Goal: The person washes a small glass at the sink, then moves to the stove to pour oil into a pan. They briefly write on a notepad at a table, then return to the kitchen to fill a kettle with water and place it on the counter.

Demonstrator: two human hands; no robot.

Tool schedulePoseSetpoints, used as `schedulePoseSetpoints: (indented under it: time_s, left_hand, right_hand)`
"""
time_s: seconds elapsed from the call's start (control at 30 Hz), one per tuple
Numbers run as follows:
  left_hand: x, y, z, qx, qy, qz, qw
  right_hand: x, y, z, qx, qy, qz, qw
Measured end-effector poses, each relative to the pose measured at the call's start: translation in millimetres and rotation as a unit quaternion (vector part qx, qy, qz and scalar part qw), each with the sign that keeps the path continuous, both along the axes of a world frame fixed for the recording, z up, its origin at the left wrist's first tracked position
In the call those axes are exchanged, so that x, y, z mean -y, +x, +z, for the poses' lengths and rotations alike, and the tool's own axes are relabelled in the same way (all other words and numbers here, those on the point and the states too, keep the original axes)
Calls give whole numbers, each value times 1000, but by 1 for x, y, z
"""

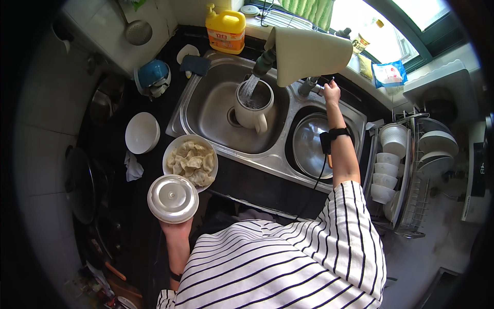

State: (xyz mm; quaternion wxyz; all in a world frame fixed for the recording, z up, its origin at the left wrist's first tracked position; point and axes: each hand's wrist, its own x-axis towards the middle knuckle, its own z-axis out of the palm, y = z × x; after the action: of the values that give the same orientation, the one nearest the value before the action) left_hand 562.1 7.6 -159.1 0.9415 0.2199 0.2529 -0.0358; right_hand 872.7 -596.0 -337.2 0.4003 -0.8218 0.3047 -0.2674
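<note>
My right hand (332, 92) is closed on the faucet handle (332, 80) behind the sink's right basin. Water runs from the dark green faucet spout (264, 65) into a white pitcher (249, 116) standing in the left basin (208, 96), its handle towards me. My left hand (175, 227) holds a round, pale metallic lid (172, 197) with its top up; most of the fingers are hidden beneath it. Just beyond the lid is a white bowl of dumplings (192, 163) on the black counter. A pale sheet (312, 56) hangs over the faucet, and a glass pot lid (310, 143) lies in the right basin.
An empty white bowl (142, 133) and a crumpled cloth (133, 167) are at the left, with a stacked blue bowl (153, 73) behind. A yellow detergent jug (225, 33) stands behind the sink beside a dark sponge (195, 65). The dish rack (405, 174) of bowls stands at the right.
</note>
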Motion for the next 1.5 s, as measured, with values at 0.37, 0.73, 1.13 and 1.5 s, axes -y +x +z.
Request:
schedulePoseSetpoints:
  time_s: [0.37,0.73,1.13,1.5]
  left_hand:
    - [8,26,-2,-38,-14,-30,999]
    - [0,8,7,-113,10,86,990]
    - [-6,-10,15,-23,-16,143,989]
    - [-58,-77,-17,141,7,289,947]
  right_hand:
    - [-152,-96,68,-133,52,360,922]
    - [-268,-88,-14,-101,228,247,936]
    - [-259,-85,88,-114,86,320,936]
    - [-221,-141,140,-172,130,318,923]
